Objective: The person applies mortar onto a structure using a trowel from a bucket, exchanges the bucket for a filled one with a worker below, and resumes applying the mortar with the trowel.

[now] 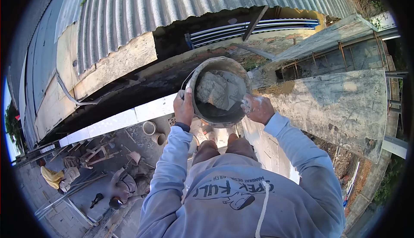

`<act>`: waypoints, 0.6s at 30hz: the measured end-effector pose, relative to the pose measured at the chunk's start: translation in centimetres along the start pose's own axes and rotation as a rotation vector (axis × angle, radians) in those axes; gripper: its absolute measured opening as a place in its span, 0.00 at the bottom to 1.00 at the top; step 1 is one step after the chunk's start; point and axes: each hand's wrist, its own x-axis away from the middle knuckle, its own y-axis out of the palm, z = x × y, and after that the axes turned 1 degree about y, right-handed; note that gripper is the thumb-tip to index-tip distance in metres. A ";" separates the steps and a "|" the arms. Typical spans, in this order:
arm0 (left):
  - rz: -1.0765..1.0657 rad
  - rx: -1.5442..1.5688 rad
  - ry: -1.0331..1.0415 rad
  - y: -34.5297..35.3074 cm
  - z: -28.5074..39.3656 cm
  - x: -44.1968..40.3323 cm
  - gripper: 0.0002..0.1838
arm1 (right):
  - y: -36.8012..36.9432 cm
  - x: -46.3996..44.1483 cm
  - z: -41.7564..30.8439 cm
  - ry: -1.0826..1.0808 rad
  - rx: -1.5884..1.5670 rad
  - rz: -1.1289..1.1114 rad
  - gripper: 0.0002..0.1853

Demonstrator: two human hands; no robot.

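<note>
In the head view, a round mortar-stained bucket [202, 116] is in front of my body, with its open mouth facing me. Wet grey mortar [212, 90] is heaped inside. My left hand [184, 108] is closed on the bucket's left rim, thumb on top, near the thin wire handle. At the right rim, my right hand [258, 108] is closed, its fingers smeared with mortar. It appears to grip a trowel [235, 92], whose mortar-coated blade lies in the bucket against the heap. The trowel's handle is hidden in my fist.
Corrugated roofing [172, 1] overhangs ahead. Right of the bucket, board formwork [327, 104] stands around rebar [340, 55]. Far below on the left, a person [125, 188] is near scattered lumber and two buckets [149, 128]. A narrow white ledge [129, 118] runs leftward.
</note>
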 end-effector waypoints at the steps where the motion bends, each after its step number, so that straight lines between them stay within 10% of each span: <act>1: 0.006 0.048 -0.007 -0.3 -0.2 -0.2 0.22 | 0.1 0.2 0.2 -0.023 0.031 0.080 0.25; 10: 0.045 0.088 -0.074 -1.5 -1.5 -0.5 0.20 | 2.8 4.9 3.0 0.064 -0.010 0.248 0.25; 18: 0.003 0.206 -0.077 -1.7 -1.0 -0.6 0.15 | 1.8 6.3 13.6 0.534 -0.980 -0.182 0.16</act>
